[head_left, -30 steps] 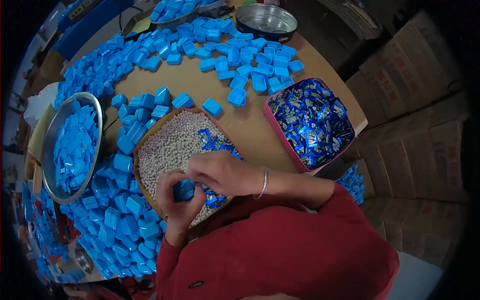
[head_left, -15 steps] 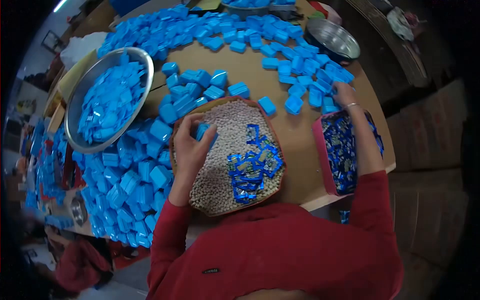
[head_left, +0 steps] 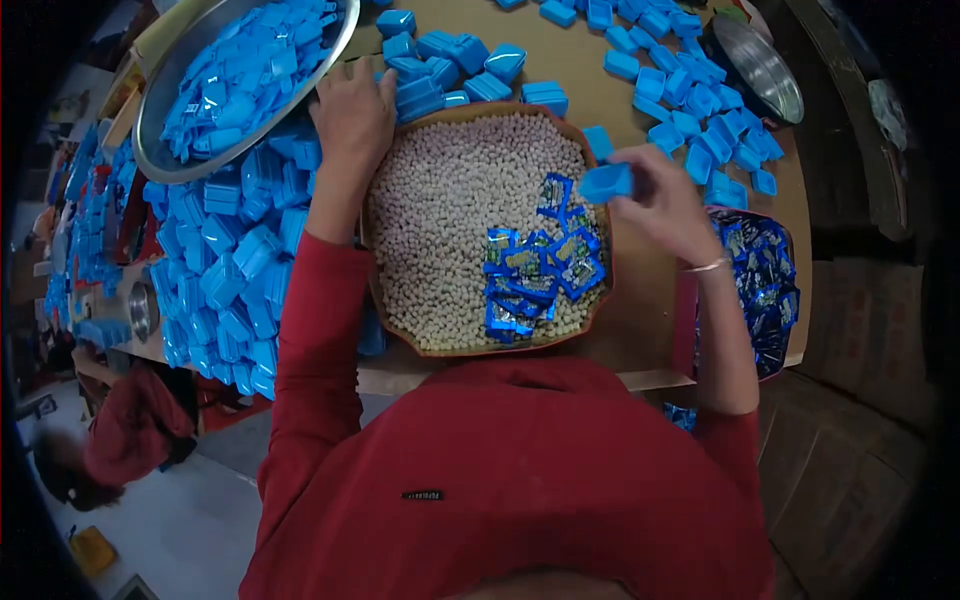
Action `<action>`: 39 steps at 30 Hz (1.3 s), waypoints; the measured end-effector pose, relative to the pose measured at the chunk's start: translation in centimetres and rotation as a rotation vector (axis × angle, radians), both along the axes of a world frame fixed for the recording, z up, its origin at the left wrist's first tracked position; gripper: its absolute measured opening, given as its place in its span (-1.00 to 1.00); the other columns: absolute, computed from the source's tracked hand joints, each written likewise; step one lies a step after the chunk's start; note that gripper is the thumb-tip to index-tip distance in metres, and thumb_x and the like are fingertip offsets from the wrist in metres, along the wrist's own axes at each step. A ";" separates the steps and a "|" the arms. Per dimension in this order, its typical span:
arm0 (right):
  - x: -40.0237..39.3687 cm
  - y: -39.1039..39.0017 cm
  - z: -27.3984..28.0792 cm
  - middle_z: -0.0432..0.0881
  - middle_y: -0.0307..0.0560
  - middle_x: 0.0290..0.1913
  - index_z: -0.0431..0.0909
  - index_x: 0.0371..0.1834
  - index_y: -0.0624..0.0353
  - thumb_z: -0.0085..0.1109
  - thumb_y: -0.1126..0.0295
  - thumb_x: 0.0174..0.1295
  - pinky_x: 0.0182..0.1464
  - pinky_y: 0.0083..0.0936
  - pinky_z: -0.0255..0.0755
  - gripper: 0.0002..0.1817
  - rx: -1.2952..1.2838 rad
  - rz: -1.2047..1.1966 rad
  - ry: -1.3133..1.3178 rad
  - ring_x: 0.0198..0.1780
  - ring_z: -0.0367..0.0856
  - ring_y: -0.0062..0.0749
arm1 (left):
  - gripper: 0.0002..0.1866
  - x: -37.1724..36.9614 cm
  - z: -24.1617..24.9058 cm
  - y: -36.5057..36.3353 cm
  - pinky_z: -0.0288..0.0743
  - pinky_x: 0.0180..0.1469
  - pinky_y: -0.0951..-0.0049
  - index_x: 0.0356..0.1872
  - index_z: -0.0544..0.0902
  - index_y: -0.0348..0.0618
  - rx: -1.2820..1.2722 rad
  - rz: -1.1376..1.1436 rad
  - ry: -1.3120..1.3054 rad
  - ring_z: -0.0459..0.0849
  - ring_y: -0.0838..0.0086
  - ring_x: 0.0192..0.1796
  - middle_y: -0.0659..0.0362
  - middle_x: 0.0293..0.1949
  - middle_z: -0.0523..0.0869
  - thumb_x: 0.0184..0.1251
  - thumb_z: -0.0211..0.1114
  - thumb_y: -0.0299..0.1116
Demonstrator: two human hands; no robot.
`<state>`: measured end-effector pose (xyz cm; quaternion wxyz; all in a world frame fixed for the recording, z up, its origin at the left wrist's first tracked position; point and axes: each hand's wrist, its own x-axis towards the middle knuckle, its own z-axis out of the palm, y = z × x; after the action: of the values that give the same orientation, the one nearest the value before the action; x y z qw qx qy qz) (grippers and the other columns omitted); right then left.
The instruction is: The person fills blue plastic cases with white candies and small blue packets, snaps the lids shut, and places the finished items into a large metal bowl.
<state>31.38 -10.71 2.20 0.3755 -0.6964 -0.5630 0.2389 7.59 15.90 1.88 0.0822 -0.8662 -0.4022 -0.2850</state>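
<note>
My right hand (head_left: 665,205) pinches a small open blue plastic box (head_left: 606,183) at the right rim of a wide tray (head_left: 487,352). The tray holds pale round beads or beans (head_left: 440,220), with several shiny blue packets (head_left: 540,265) lying on them. At the tray's upper left, my left hand (head_left: 355,115) reaches over the blue boxes beside the metal bowl, fingers apart. No object shows clearly in it; its fingertips are partly hidden. Below my right forearm is a pink-sided bin (head_left: 686,325) full of dark blue packets (head_left: 760,285).
A metal bowl (head_left: 150,150) of flat blue plastic pieces stands at upper left, above a heap of closed blue boxes (head_left: 225,270). Open blue boxes (head_left: 700,110) spread at upper right by another metal bowl (head_left: 765,75). A person in red (head_left: 140,420) is at far left.
My left hand has moved from above the tray, where it held a blue box, up and left to the boxes. My right hand has come leftward from the open boxes with one. The view has shifted.
</note>
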 end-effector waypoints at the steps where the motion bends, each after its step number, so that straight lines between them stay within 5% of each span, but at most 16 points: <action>1: -2.3 1.4 -0.3 0.52 0.09 -0.22 0.48 -0.12 0.25 0.20 0.43 -0.04 -0.20 -0.30 0.48 -0.64 0.050 0.101 -0.144 -0.26 0.57 -0.10 | -0.68 0.0 -0.3 0.0 0.47 -0.07 0.05 -0.13 0.56 -0.20 0.115 -0.017 0.014 0.53 0.02 -0.03 -0.08 -0.12 0.57 0.29 0.20 -0.15; 3: -4.9 4.4 -2.1 0.54 0.11 -0.23 0.47 -0.23 0.27 0.18 0.50 -0.05 -0.17 -0.20 0.49 -0.73 0.144 0.141 -0.479 -0.20 0.60 -0.03 | -0.68 -0.4 2.1 -2.3 0.48 -0.10 0.09 -0.11 0.55 -0.23 0.001 -0.082 0.070 0.54 0.02 -0.04 -0.08 -0.13 0.58 0.32 0.18 -0.17; 6: -6.0 9.3 -4.4 0.53 0.06 -0.15 0.46 0.00 0.23 0.23 0.54 -0.09 -0.12 -0.16 0.50 -0.53 0.108 0.253 -0.603 -0.13 0.56 0.03 | -0.77 -2.3 3.8 -6.9 0.49 -0.17 0.08 -0.24 0.52 -0.25 -0.302 -0.079 0.254 0.58 0.01 -0.12 -0.10 -0.21 0.59 0.29 0.17 -0.26; 9: -8.5 12.3 -4.5 0.53 0.06 -0.17 0.46 0.02 0.21 0.26 0.53 -0.12 -0.10 -0.15 0.50 -0.49 0.066 0.396 -0.622 -0.11 0.57 0.02 | -0.87 -4.1 -0.6 -8.4 0.57 -0.16 0.11 -0.28 0.56 -0.29 -0.589 -0.057 0.505 0.63 0.04 -0.10 -0.18 -0.19 0.59 0.17 0.14 -0.49; 10: -9.5 12.8 -4.3 0.53 0.08 -0.15 0.46 0.01 0.22 0.27 0.53 -0.15 -0.10 -0.15 0.50 -0.48 0.069 0.414 -0.596 -0.11 0.57 0.02 | -0.86 -4.6 -2.7 -8.9 0.57 -0.13 0.10 -0.27 0.55 -0.31 -0.491 -0.083 0.420 0.63 0.03 -0.10 -0.20 -0.19 0.59 0.15 0.13 -0.53; 13: -11.7 12.7 -5.1 0.54 0.08 -0.16 0.45 0.01 0.23 0.29 0.53 -0.17 -0.13 -0.26 0.51 -0.45 0.230 0.474 -0.350 -0.17 0.59 -0.03 | -0.77 -4.5 -4.1 -10.0 0.54 -0.04 0.12 -0.18 0.49 -0.38 -0.514 -0.225 0.208 0.58 -0.05 -0.03 -0.21 -0.11 0.56 0.09 0.12 -0.63; 16: -11.5 10.4 -4.2 0.57 0.11 -0.16 0.47 -0.07 0.29 0.31 0.50 -0.15 -0.08 -0.29 0.51 -0.53 0.082 0.303 0.001 -0.17 0.62 -0.05 | -0.64 -4.8 -2.3 -10.9 0.50 0.05 0.19 0.01 0.45 -0.36 -0.612 -0.391 -0.072 0.55 -0.01 0.07 -0.18 -0.01 0.54 0.14 0.12 -0.62; 18: -10.6 8.1 -4.3 0.58 -0.05 -0.10 0.41 0.06 0.26 0.22 0.57 -0.04 -0.12 -0.49 0.49 -0.50 -0.005 0.290 0.469 -0.15 0.60 -0.43 | -0.57 -5.7 0.4 -12.8 0.44 0.12 0.28 0.16 0.40 -0.33 -0.630 -0.492 -0.348 0.55 0.15 0.13 -0.08 0.06 0.54 0.24 0.12 -0.56; 21: -11.0 5.4 -3.4 0.57 -0.16 -0.02 0.32 0.15 0.22 0.15 0.62 0.09 0.01 -0.52 0.47 -0.50 0.057 0.321 0.866 0.02 0.56 -0.53 | -0.55 -7.1 -0.1 -12.9 0.43 0.16 0.37 0.28 0.33 -0.25 -1.079 -0.424 -0.625 0.51 0.31 0.19 0.03 0.15 0.51 0.39 0.09 -0.44; 23: -11.9 4.7 -3.1 0.56 -0.14 0.02 0.32 0.14 0.21 0.15 0.62 0.13 0.11 -0.51 0.44 -0.52 0.087 0.341 0.922 0.10 0.54 -0.50 | -0.55 -7.4 -0.2 -13.1 0.50 0.11 0.36 0.30 0.32 -0.24 -1.723 -0.303 -0.971 0.53 0.33 0.18 0.03 0.16 0.51 0.45 0.05 -0.32; 24: -12.3 4.6 -3.2 0.56 -0.14 0.02 0.32 0.15 0.21 0.16 0.62 0.13 0.12 -0.51 0.44 -0.52 0.083 0.349 0.909 0.10 0.55 -0.50 | -0.55 -7.4 -0.6 -13.0 0.55 0.08 0.33 0.31 0.33 -0.22 -1.901 -0.451 -1.074 0.55 0.35 0.16 0.05 0.16 0.52 0.49 0.00 -0.25; 35: -13.8 4.5 -3.5 0.55 -0.10 0.00 0.41 0.08 0.18 0.25 0.58 0.02 0.09 -0.44 0.46 -0.51 0.119 0.339 0.679 0.00 0.60 -0.37 | -0.62 -7.9 -0.7 -13.9 0.62 0.00 0.39 0.22 0.43 -0.22 -1.887 -0.370 -1.020 0.62 0.43 0.03 0.12 0.05 0.57 0.39 0.08 -0.47; 39: -14.1 4.1 -2.0 0.55 -0.05 -0.08 0.46 -0.01 0.18 0.20 0.57 0.02 0.01 -0.38 0.48 -0.60 0.410 0.254 0.053 -0.11 0.60 -0.16 | -0.62 -7.9 -1.7 -13.6 0.63 -0.03 0.43 0.20 0.45 -0.24 -1.896 -0.369 -1.037 0.63 0.48 -0.01 0.13 0.01 0.58 0.36 0.09 -0.52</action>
<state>17.30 -6.58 0.21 0.4903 -0.5227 -0.6728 0.1834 -0.31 2.26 0.20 -0.8407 -0.3992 -0.3079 -0.1976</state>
